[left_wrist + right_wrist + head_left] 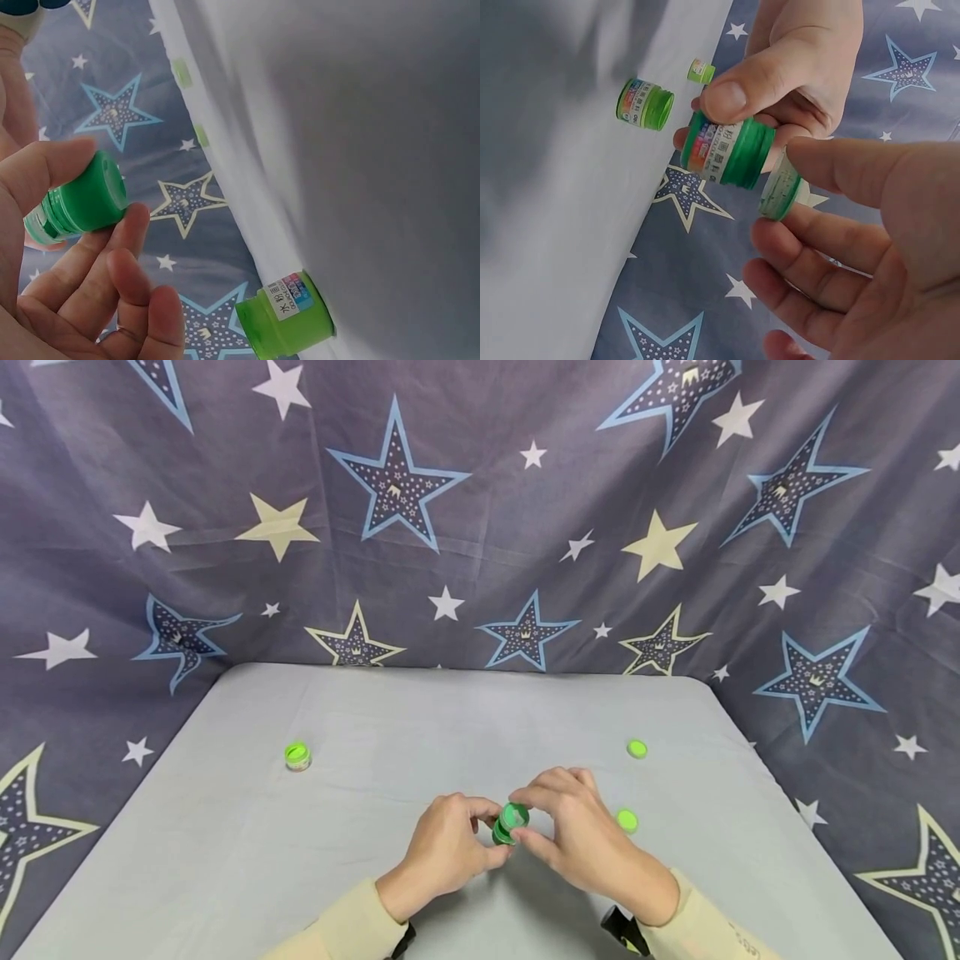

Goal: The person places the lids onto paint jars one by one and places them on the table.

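Note:
A dark green paint jar (727, 150) with a printed label is gripped by my left hand (450, 843), thumb on one side and fingers on the other. Its threaded neck shows bare in the right wrist view. My right hand (581, 831) pinches the green screw lid (781, 187) between thumb and forefinger, tilted just off the jar's mouth. In the head view the lid (514, 816) overlaps the jar's top. The left wrist view shows the jar's smooth green base (94, 193) beside the left thumb.
A light green jar (297, 757) stands uncapped at the table's left. Two light green jars, a nearer one (646, 103) and a farther one (700, 71), show in the right wrist view. Two light green lids (637, 748) lie right of my hands. A star-patterned curtain (480, 527) surrounds the grey-white tabletop (375, 718).

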Available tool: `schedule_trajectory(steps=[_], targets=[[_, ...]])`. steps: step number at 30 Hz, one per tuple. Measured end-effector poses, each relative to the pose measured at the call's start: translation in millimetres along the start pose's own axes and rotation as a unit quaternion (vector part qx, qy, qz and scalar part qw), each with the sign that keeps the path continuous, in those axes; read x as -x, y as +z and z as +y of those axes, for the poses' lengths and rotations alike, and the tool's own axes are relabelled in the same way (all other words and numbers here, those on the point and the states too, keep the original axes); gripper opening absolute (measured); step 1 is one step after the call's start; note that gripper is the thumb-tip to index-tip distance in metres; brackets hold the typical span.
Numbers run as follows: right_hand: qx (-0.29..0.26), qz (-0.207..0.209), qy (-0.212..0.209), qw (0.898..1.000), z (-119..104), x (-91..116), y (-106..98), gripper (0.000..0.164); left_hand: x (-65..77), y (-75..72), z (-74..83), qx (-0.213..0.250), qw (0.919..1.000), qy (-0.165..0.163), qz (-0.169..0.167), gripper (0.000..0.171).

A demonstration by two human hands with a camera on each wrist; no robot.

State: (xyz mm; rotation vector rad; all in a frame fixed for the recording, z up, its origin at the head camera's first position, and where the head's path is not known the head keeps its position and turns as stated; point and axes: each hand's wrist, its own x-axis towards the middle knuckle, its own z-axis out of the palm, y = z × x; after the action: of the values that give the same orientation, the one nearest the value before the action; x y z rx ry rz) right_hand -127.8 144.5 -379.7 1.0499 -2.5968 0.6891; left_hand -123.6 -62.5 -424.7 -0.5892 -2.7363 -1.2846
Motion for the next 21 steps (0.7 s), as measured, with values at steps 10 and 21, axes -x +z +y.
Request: schedule_trajectory(steps=[10,21], targets=[[-0.002,-0.001,-0.008,1.0,0.1,0.9,3.8,0.031,-0.8,1.4,-0.6,0.009,1.0,-0.001,-0.001,0.017],[-0.01,-0.004,-0.013,1.0,0.0,1.6,7.7,0.03,-0.5,3.8,-2.4,0.016,0.9999,-0.002,0.002,0.018]])
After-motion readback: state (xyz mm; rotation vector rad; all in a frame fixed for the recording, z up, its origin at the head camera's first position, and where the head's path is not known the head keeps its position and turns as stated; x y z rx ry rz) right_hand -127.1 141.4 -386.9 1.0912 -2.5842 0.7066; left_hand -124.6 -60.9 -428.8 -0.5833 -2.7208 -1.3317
